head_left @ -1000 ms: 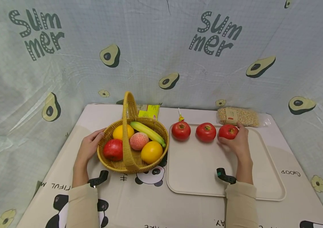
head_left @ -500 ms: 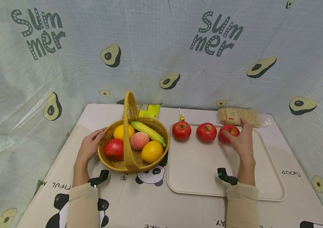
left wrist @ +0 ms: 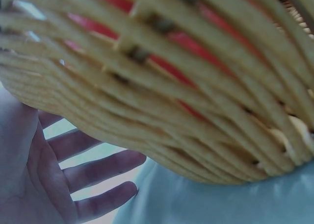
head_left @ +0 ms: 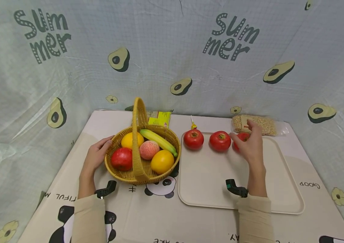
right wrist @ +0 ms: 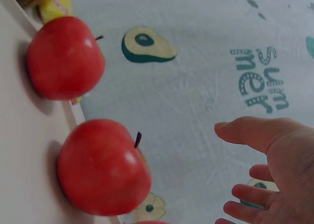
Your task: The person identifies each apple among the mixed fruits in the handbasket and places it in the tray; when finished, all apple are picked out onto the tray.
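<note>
While the left hand (head_left: 96, 153) is resting against the outside of the basket (head_left: 171, 135), fingers extended and no grip showing, the right hand (head_left: 252, 147) is hovering over the tray (head_left: 208, 182), thumb and fingers spread apart and holding nothing. Along the tray's far side the left apple (head_left: 193, 139), the middle apple (head_left: 219, 141) and the right apple (head_left: 243, 136) are sitting in a row, the last being partly covered by the right hand in the head view. For sound handling, the thumb should be keeping clear of the middle apple, since that gap is looking narrow from above and a nudged round fruit is likely to be rolling. The fingers should be straddling one fruit at a time and bearing evenly on its widest part. Compared with one second ago, the right hand is no longer gripping the right apple; compared with half a second ago, it is standing further left. The left hand and basket are showing no clear change.
</note>
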